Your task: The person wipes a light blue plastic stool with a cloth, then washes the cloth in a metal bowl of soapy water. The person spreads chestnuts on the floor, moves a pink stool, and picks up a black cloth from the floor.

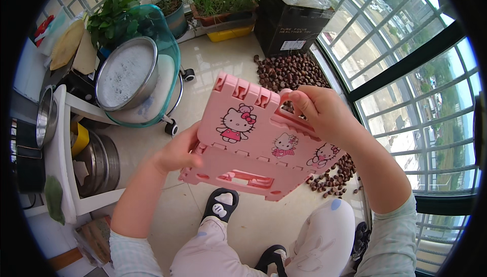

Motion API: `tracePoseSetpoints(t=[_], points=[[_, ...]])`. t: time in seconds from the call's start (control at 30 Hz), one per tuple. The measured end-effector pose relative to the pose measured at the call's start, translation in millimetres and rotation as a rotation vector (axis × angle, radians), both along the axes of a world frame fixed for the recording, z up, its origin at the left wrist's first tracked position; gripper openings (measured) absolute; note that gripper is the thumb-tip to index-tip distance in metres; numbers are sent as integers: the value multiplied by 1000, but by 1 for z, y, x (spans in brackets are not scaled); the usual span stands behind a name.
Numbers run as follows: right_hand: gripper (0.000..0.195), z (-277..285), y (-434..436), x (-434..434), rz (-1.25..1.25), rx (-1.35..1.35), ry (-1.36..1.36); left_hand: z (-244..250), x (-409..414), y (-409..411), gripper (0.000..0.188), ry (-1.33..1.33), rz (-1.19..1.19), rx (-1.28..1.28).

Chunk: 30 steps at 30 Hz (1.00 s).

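A pink plastic folding step stool (255, 132) with cartoon cat prints is held up before me, partly folded. My right hand (323, 111) grips the carry handle at its upper right edge, thumb on top. At the stool's left edge, my left hand (179, 149) has its thumb over the near face; its other fingers are hidden behind the panel. The lower panel (247, 178) hangs at an angle and has a slotted opening. Beyond and below the stool lie many brown chestnuts (293, 71) on the tiled floor.
At the left, a steel basin of foamy water (127, 73) sits on a teal wheeled chair (173, 56). A white shelf (95, 201) holds pots. Planters (228, 18) and a black cardboard box (291, 29) stand at the back. Barred windows (411, 86) run along the right.
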State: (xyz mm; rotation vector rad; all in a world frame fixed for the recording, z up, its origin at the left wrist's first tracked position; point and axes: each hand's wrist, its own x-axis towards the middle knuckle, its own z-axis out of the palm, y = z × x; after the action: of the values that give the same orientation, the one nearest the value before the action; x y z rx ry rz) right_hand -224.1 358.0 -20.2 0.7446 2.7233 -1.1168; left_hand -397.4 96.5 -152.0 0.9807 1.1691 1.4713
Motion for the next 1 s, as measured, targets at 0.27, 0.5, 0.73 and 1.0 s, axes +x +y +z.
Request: tracePoseSetpoints(t=[0.27, 0.5, 0.73, 1.0], points=[[69, -65, 41, 86, 26, -32, 285, -79, 49, -27, 64, -185, 403, -269], [69, -191, -29, 203, -494, -1243, -32, -138, 43, -2, 71, -452, 418, -529], [50, -222, -58, 173, -782, -1377, -49, -163, -2, 27, 56, -561, 259, -618], [49, -207, -61, 40, -845, -1819, 442, -121, -30, 112, 80, -719, 343, 63]])
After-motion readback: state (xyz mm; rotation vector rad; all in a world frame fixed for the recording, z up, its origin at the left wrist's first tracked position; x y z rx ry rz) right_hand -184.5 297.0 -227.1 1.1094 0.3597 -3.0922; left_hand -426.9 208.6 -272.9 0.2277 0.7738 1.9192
